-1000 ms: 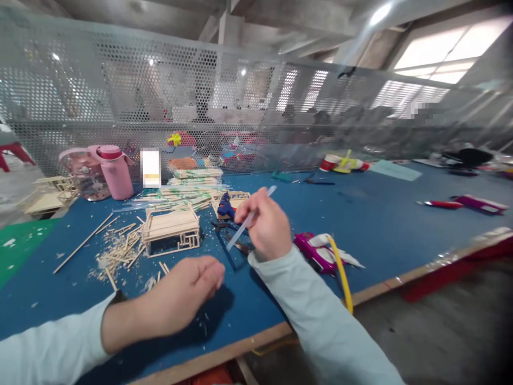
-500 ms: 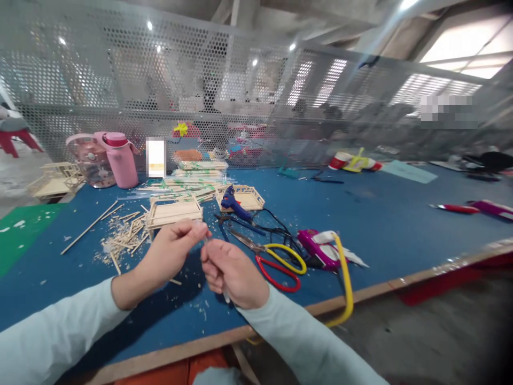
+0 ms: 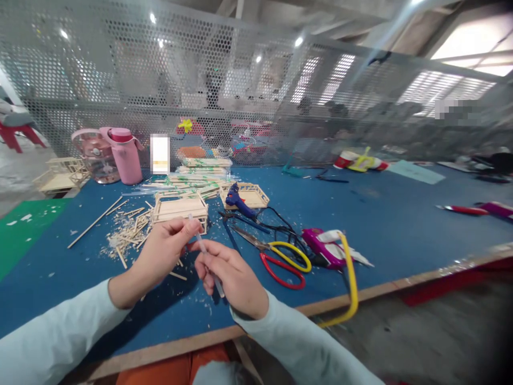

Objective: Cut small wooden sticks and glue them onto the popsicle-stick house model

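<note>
A thin, translucent glue stick (image 3: 202, 245) slants between my two hands above the table. My left hand (image 3: 163, 250) pinches its upper end between thumb and fingers. Lower down, my right hand (image 3: 237, 278) has its fingers closed around the stick, whose bottom end pokes out below. Just beyond my left hand is a small wooden frame (image 3: 180, 207) built of sticks. A second one (image 3: 256, 199) lies behind it, with a blue glue gun (image 3: 240, 202) against it. Scissors (image 3: 282, 262) with red and yellow handles lie right of my right hand.
Broken wooden sticks (image 3: 130, 230) and crumbs litter the left side. Bagged sticks (image 3: 204, 174) are stacked behind, near a pink bottle (image 3: 126, 160). A magenta-and-white tool (image 3: 326, 247) lies right of the scissors, beside a yellow strap (image 3: 352, 283) over the table edge. Perforated metal panels (image 3: 256, 96) stand behind.
My right hand has loosened its fingers and dropped slightly from my left, so more of the glue stick shows between them. The whole view has shifted a little.
</note>
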The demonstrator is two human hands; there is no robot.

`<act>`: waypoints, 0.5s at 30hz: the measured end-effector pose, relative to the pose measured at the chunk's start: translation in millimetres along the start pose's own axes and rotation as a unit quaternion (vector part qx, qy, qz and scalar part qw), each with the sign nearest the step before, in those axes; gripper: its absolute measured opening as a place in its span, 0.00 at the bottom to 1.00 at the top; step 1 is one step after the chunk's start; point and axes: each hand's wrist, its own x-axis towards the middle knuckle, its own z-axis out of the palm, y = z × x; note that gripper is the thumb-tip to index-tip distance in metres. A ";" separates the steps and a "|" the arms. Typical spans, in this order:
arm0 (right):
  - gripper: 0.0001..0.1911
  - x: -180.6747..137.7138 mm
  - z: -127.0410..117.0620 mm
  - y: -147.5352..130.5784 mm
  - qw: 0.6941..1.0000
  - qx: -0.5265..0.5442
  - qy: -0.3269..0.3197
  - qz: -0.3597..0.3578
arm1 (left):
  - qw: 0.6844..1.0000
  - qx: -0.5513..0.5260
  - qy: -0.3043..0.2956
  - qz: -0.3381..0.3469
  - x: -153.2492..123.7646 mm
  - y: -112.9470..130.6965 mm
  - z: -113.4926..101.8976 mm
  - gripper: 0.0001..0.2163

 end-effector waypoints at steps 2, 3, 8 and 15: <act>0.11 -1.2 1.9 0.8 1.000 0.018 -0.002 -0.004 | 1.000 0.001 0.007 0.001 -1.8 -0.2 -0.4 0.21; 0.11 -1.8 2.9 1.0 1.000 0.019 -0.002 -0.006 | 1.000 0.005 0.009 0.005 -2.7 -0.1 -0.7 0.21; 0.10 -4.0 5.0 0.9 0.999 -0.035 0.024 -0.027 | 0.997 0.056 0.030 0.046 -6.5 -0.3 -2.4 0.19; 0.15 -5.3 -0.4 3.8 0.984 -0.135 0.067 -0.090 | 0.997 0.045 0.008 0.068 -10.2 -4.4 -1.6 0.18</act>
